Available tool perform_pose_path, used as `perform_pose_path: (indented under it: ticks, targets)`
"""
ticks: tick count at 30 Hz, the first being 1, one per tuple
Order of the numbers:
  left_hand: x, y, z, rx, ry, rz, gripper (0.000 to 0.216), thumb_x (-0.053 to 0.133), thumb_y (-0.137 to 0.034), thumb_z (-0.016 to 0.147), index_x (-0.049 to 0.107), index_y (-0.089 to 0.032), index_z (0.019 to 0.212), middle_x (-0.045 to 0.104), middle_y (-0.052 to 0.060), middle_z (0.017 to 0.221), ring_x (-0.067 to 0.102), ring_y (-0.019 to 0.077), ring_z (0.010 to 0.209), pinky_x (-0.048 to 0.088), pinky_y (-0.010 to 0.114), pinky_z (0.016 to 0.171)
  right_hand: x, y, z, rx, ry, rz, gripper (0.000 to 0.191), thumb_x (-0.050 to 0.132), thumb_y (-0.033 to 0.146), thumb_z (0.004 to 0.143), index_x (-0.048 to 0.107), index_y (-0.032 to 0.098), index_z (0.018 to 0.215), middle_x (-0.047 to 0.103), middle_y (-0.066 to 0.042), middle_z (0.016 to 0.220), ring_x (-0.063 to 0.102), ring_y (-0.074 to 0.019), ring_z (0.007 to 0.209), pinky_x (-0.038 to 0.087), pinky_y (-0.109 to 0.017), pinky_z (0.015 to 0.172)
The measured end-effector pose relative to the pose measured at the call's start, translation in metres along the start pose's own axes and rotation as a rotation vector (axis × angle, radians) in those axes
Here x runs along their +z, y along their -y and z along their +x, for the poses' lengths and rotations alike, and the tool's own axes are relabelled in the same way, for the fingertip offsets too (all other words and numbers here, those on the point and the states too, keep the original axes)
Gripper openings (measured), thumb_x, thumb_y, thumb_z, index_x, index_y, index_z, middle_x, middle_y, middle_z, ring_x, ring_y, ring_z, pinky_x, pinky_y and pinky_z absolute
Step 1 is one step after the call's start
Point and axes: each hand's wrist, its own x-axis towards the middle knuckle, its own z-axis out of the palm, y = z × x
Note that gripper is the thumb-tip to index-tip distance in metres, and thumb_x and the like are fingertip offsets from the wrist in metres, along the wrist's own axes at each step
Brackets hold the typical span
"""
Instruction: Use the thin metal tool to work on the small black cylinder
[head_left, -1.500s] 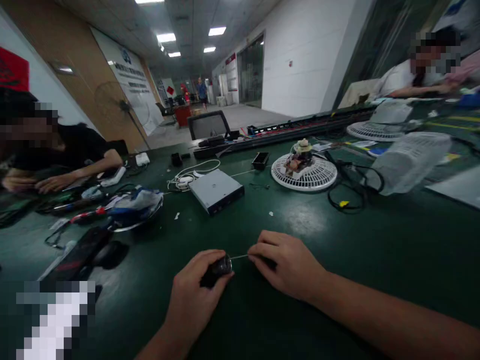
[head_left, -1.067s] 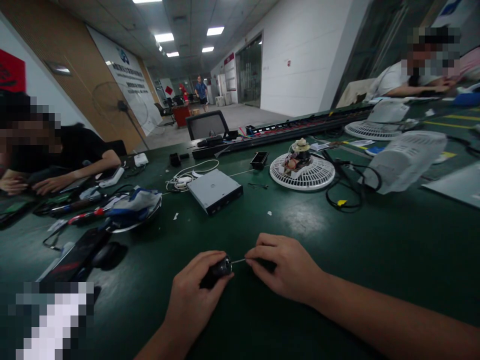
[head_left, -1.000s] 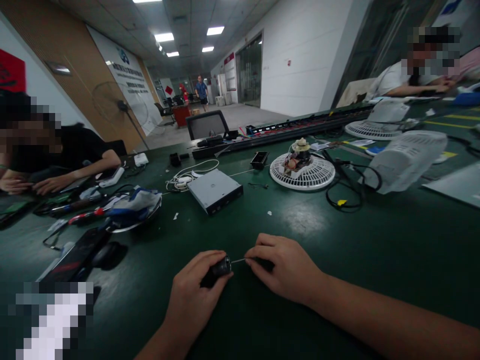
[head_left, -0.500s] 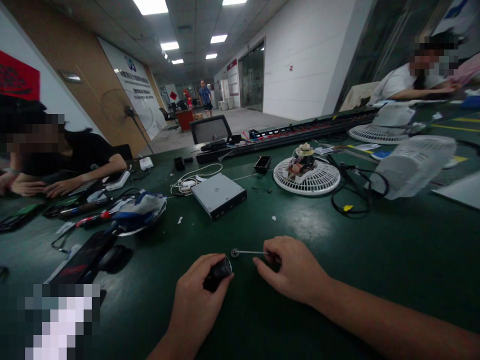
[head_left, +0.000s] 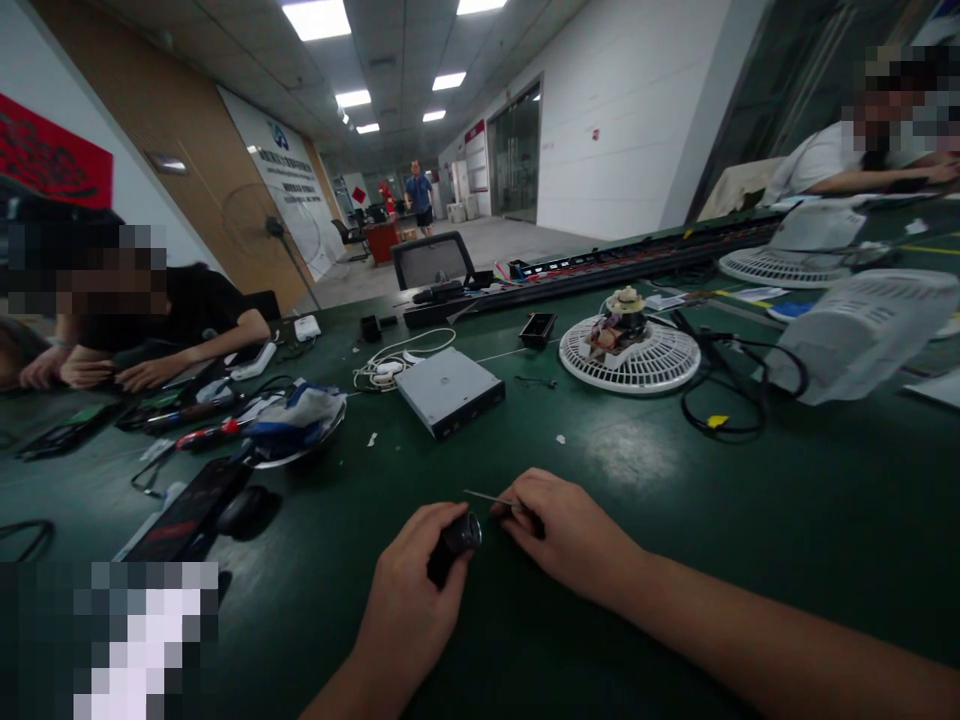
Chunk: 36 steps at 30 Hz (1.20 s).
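Observation:
My left hand (head_left: pixel 409 595) is closed around a short black cylinder (head_left: pixel 450 550), whose open end with a shiny rim faces right. Close beside it, my right hand (head_left: pixel 566 525) pinches a thin metal rod (head_left: pixel 487 497). The bare tip of this rod points left, just above the cylinder's rim and apart from it. My fingers hide the rod's other end, so its kind cannot be made out. Both hands are low over the dark green tabletop (head_left: pixel 600 620).
Ahead lies a grey disc drive (head_left: pixel 450 385), with a white cable (head_left: pixel 382 370) behind it. A white fan grille with a motor (head_left: pixel 630 350) and a black cord (head_left: pixel 742 425) are to the right. At left are a phone (head_left: pixel 180 510), a mouse (head_left: pixel 247 512) and a seated person (head_left: pixel 187 320).
My right hand has come closer to my left. The small round piece at the rod's tip no longer shows, and the rod now slants up to the left. The view has shifted slightly left.

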Motion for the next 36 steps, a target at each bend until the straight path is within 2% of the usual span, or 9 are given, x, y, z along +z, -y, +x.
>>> perform_pose_path:
  ticks: [5, 9, 11, 15, 20, 26, 29, 33, 36]
  targets:
    - [-0.001, -0.004, 0.001, 0.058, 0.045, -0.033, 0.035, 0.059, -0.006, 0.084, 0.064, -0.023, 0.114, 0.071, 0.007, 0.109, 0.07, 0.0228, 0.1, 0.06, 0.043, 0.09, -0.004, -0.001, -0.006, 0.038, -0.057, 0.151, 0.026, 0.055, 0.01, 0.083, 0.035, 0.023, 0.07, 0.066, -0.003, 0.084, 0.064, -0.0176, 0.08, 0.049, -0.031, 0.068]
    - [0.0, -0.005, -0.001, 0.14, 0.074, -0.072, 0.035, 0.059, -0.008, 0.087, 0.062, -0.023, 0.119, 0.07, 0.008, 0.112, 0.069, 0.0225, 0.103, 0.06, 0.041, 0.09, -0.001, 0.002, -0.005, 0.194, -0.096, 0.625, 0.029, 0.056, 0.02, 0.086, 0.03, 0.024, 0.072, 0.071, -0.006, 0.091, 0.067, -0.0169, 0.078, 0.056, -0.033, 0.068]
    - [0.0, -0.005, -0.002, 0.16, 0.08, -0.075, 0.034, 0.059, -0.009, 0.088, 0.061, -0.022, 0.119, 0.07, 0.008, 0.112, 0.069, 0.0219, 0.102, 0.06, 0.039, 0.09, 0.001, 0.004, -0.005, 0.258, -0.113, 0.858, 0.033, 0.063, 0.025, 0.082, 0.03, 0.025, 0.074, 0.072, -0.006, 0.092, 0.068, -0.0165, 0.074, 0.058, -0.034, 0.068]
    - [0.001, -0.004, -0.003, 0.173, 0.064, -0.076, 0.033, 0.062, -0.01, 0.088, 0.061, -0.022, 0.119, 0.07, 0.007, 0.112, 0.069, 0.0212, 0.102, 0.059, 0.037, 0.091, 0.005, 0.008, -0.006, 0.289, -0.109, 1.011, 0.04, 0.073, 0.025, 0.073, 0.033, 0.024, 0.072, 0.071, -0.004, 0.088, 0.068, -0.0166, 0.075, 0.059, -0.034, 0.07]
    - [0.001, -0.005, -0.003, 0.175, 0.09, -0.083, 0.035, 0.063, -0.01, 0.088, 0.059, -0.023, 0.121, 0.07, 0.007, 0.113, 0.069, 0.0207, 0.102, 0.059, 0.036, 0.091, 0.004, 0.011, -0.009, 0.251, -0.077, 0.932, 0.039, 0.072, 0.02, 0.071, 0.033, 0.024, 0.071, 0.071, -0.003, 0.087, 0.068, -0.0176, 0.082, 0.057, -0.034, 0.078]
    - [-0.001, -0.006, -0.003, 0.231, 0.173, -0.085, 0.035, 0.06, -0.012, 0.09, 0.059, -0.021, 0.124, 0.07, 0.01, 0.116, 0.069, 0.0218, 0.105, 0.06, 0.037, 0.091, 0.005, 0.012, -0.01, 0.264, -0.063, 0.705, 0.038, 0.07, 0.014, 0.07, 0.033, 0.023, 0.068, 0.06, 0.004, 0.074, 0.056, -0.0121, 0.067, 0.046, -0.025, 0.061]
    - [-0.003, -0.007, -0.003, 0.259, 0.182, -0.089, 0.035, 0.059, -0.011, 0.09, 0.061, -0.021, 0.123, 0.071, 0.009, 0.116, 0.07, 0.0211, 0.104, 0.061, 0.035, 0.09, 0.006, 0.013, -0.011, 0.243, -0.049, 0.577, 0.038, 0.07, 0.01, 0.069, 0.034, 0.022, 0.068, 0.057, 0.005, 0.073, 0.05, -0.0105, 0.064, 0.041, -0.023, 0.058]
    - [-0.003, -0.009, -0.003, 0.251, 0.102, -0.088, 0.032, 0.059, -0.012, 0.09, 0.063, -0.021, 0.12, 0.073, 0.009, 0.112, 0.071, 0.0214, 0.101, 0.062, 0.034, 0.088, 0.003, 0.016, -0.014, 0.216, -0.046, 0.403, 0.034, 0.071, 0.02, 0.076, 0.038, 0.022, 0.07, 0.054, 0.004, 0.071, 0.047, -0.0106, 0.061, 0.037, -0.023, 0.054]
    - [-0.002, -0.007, -0.001, 0.193, -0.007, -0.051, 0.03, 0.062, -0.013, 0.087, 0.065, -0.021, 0.116, 0.073, 0.008, 0.11, 0.072, 0.0224, 0.1, 0.062, 0.037, 0.088, -0.005, 0.017, -0.016, 0.116, -0.042, 0.283, 0.019, 0.055, 0.03, 0.092, 0.045, 0.021, 0.079, 0.052, 0.002, 0.068, 0.048, -0.012, 0.059, 0.036, -0.025, 0.054]
